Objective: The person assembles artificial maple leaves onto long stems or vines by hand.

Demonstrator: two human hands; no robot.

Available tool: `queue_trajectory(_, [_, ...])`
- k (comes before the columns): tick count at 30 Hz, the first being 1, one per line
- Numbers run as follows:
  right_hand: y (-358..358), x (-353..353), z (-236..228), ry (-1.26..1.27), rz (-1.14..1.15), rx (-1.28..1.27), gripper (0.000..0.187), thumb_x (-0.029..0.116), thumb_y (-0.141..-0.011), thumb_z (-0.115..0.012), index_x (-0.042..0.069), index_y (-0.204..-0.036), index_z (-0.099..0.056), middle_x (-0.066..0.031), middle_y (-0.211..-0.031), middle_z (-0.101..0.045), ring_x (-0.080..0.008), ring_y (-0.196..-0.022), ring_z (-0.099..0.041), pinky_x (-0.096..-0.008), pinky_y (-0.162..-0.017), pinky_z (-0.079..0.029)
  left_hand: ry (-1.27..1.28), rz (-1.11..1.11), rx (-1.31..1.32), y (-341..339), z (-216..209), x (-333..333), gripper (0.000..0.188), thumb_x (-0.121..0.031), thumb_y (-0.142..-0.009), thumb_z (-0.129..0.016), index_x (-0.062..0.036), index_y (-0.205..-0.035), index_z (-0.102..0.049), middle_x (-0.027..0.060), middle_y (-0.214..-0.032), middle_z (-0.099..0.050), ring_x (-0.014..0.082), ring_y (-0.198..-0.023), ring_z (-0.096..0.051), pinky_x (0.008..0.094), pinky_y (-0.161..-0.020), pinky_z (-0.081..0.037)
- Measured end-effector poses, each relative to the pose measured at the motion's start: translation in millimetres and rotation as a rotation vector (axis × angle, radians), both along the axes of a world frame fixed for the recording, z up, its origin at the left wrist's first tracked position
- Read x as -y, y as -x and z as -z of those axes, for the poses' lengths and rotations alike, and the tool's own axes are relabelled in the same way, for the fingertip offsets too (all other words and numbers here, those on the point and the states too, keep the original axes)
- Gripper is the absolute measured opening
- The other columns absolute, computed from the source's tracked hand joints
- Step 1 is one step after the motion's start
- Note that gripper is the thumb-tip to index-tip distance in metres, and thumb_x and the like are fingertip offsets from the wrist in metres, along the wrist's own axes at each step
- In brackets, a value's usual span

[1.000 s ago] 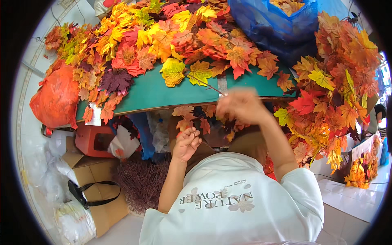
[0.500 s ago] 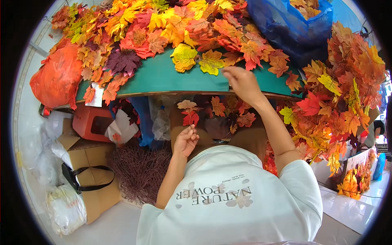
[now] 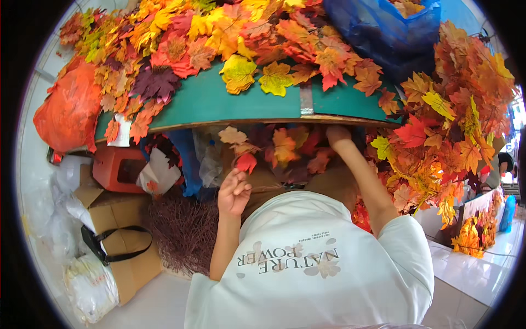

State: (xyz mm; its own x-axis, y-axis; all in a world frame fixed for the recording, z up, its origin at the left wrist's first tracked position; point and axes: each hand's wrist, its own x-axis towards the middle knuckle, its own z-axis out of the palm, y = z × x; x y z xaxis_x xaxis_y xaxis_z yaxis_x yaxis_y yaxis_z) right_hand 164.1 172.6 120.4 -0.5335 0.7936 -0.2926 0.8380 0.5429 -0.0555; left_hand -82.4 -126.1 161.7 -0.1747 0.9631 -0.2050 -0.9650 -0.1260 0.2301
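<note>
My left hand point(image 3: 234, 192) is closed in a pinch below the table edge, holding a sprig of artificial maple leaves by its lower end. A red leaf point(image 3: 246, 162) sits just above its fingertips, and a tan leaf point(image 3: 233, 135) is higher up. My right hand point(image 3: 338, 136) reaches in under the table's front edge; its fingers are hidden there. Beside it, more orange and red leaves point(image 3: 284, 146) show above my lap. On the green tabletop point(image 3: 213, 104), a yellow-green leaf point(image 3: 238, 74) and a second yellow leaf point(image 3: 275, 78) lie near the front.
Heaped autumn leaves point(image 3: 219, 30) cover the table's back. A blue plastic bag point(image 3: 386, 44) stands at the far right, a red bag point(image 3: 68, 107) at the left. Hanging leaf bunches point(image 3: 455, 126) crowd my right. Below left are a cardboard box point(image 3: 129, 241) and dark twigs point(image 3: 181, 227).
My right hand has come down off the tabletop, away from the yellow leaf, and in under the front edge. My left hand has shifted slightly left with the sprig, whose leaves have turned.
</note>
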Motion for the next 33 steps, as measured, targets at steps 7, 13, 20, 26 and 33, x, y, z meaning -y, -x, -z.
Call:
queue_trajectory(7, [52.9, 76.8, -123.7, 0.23, -0.416, 0.198, 0.018, 0.02, -0.086, -0.054, 0.014, -0.095, -0.068, -0.0128, -0.099, -0.065, -0.0295, -0.088, -0.064, -0.0362, -0.076, -0.052, 0.078, -0.379, 0.065, 1.9, -28.1, -9.0, 0.021, -0.006, -0.091, -0.05, -0.0047, -0.113, -0.049, 0.0044, -0.096, -0.054, 0.0067, -0.061, -0.049, 0.0258, -0.073, -0.047])
queue_trajectory(13, [87.1, -49.4, -223.1, -0.603, -0.283, -1.139, 0.015, 0.005, -0.083, -0.052, 0.003, -0.095, -0.063, -0.0183, -0.089, -0.062, -0.0343, -0.083, -0.06, -0.0403, -0.073, -0.048, 0.087, -0.09, -0.052, -23.2, -33.7, -26.4, 0.023, -0.002, -0.089, -0.05, -0.0038, -0.111, -0.056, 0.0062, -0.098, -0.058, 0.0087, -0.067, -0.052, 0.0265, -0.075, -0.047])
queue_trajectory(20, [111.6, -169.6, -180.0, -0.378, 0.034, -0.787, 0.02, 0.019, -0.081, -0.061, 0.001, -0.081, -0.068, -0.0115, -0.067, -0.066, -0.0231, -0.063, -0.066, -0.0336, -0.063, -0.05, 0.054, 0.033, -0.137, -31.4, -35.3, -33.5, 0.027, -0.001, -0.088, -0.052, -0.002, -0.114, -0.055, 0.0046, -0.093, -0.056, 0.0113, -0.07, -0.055, 0.0293, -0.078, -0.045])
queue_trajectory(26, [108.6, -160.4, -191.3, 0.075, 0.35, -1.049, 0.027, 0.022, -0.085, -0.06, -0.004, -0.079, -0.066, -0.0083, -0.067, -0.066, -0.0122, -0.06, -0.065, -0.0243, -0.053, -0.05, 0.078, 0.035, -0.136, -30.8, -29.7, -29.4, 0.027, -0.001, -0.087, -0.052, -0.0019, -0.114, -0.055, 0.0047, -0.091, -0.054, 0.0106, -0.069, -0.054, 0.029, -0.078, -0.045])
queue_trajectory(33, [109.2, -156.1, -195.8, 0.35, 0.415, -1.316, 0.026, 0.018, -0.089, -0.057, -0.007, -0.084, -0.063, -0.0077, -0.072, -0.065, -0.0082, -0.058, -0.061, -0.0203, -0.053, -0.048, 0.08, 0.098, -0.13, -37.5, -31.7, -35.6, 0.027, -0.001, -0.087, -0.053, -0.0016, -0.114, -0.055, 0.0048, -0.093, -0.055, 0.0106, -0.069, -0.055, 0.0293, -0.078, -0.046])
